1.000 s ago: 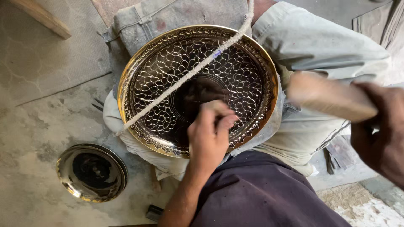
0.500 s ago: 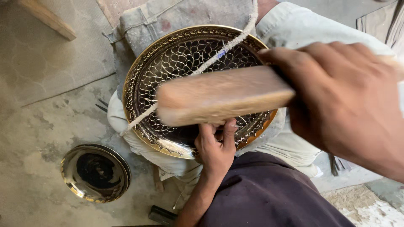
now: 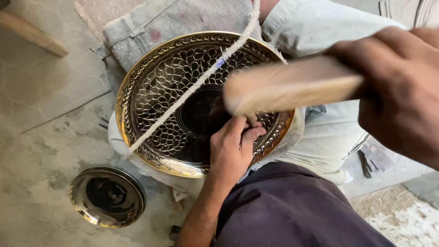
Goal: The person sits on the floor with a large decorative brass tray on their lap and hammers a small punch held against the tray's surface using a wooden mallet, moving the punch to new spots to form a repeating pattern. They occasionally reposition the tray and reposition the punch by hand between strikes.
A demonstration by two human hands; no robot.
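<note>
A large round brass plate point(image 3: 151, 100) with engraved scale patterns and a dark centre rests tilted on my lap. A white cord point(image 3: 192, 87) runs diagonally across it. My left hand point(image 3: 231, 148) is closed against the plate's lower right part, fingers pinched as if around a small tool that I cannot make out. My right hand point(image 3: 398, 87) is raised close to the camera, gripping a wooden mallet point(image 3: 288, 84), blurred, above the plate and over the left hand.
A smaller stack of brass plates point(image 3: 107, 196) lies on the concrete floor at lower left. A grey cloth point(image 3: 169, 20) lies under the plate's far side. A wooden stick point(image 3: 32, 34) is at upper left. My legs fill the right and bottom.
The mallet swung in from the far right to above the plate, then shifted slightly right and up. My left hand stayed on the plate's lower right.
</note>
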